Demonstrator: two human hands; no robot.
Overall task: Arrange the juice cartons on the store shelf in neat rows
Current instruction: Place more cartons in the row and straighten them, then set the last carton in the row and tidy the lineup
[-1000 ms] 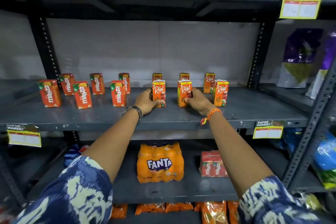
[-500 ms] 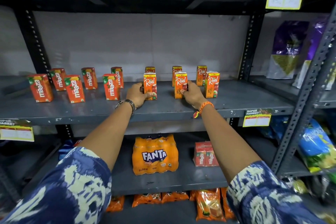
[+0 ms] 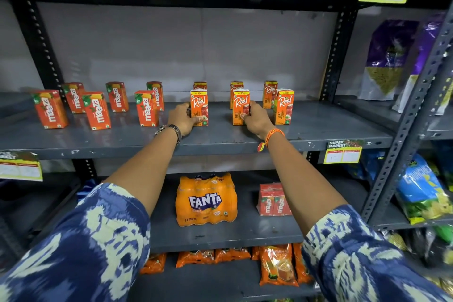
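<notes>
On the grey middle shelf (image 3: 220, 137) stand several red Maaza cartons (image 3: 96, 110) on the left and several orange Real apple cartons on the right, in a front and a back row. My left hand (image 3: 181, 119) grips the front-left Real carton (image 3: 199, 105) from its left side. My right hand (image 3: 256, 119) grips the front-middle Real carton (image 3: 241, 106) from its right side. A third front Real carton (image 3: 283, 106) stands free just right of my right hand. Three more Real cartons (image 3: 270, 93) stand behind.
A Fanta bottle pack (image 3: 206, 200) and a wrapped Maaza pack (image 3: 274, 200) sit on the shelf below. Snack bags (image 3: 384, 59) fill the rack to the right. Slotted steel uprights (image 3: 338, 51) frame the bay. Yellow price tags (image 3: 343, 152) hang on the shelf edges.
Both hands stay on the same two front Real cartons, which sit slightly further apart. The camera has shifted, so the shelf sits lower and more left in view.
</notes>
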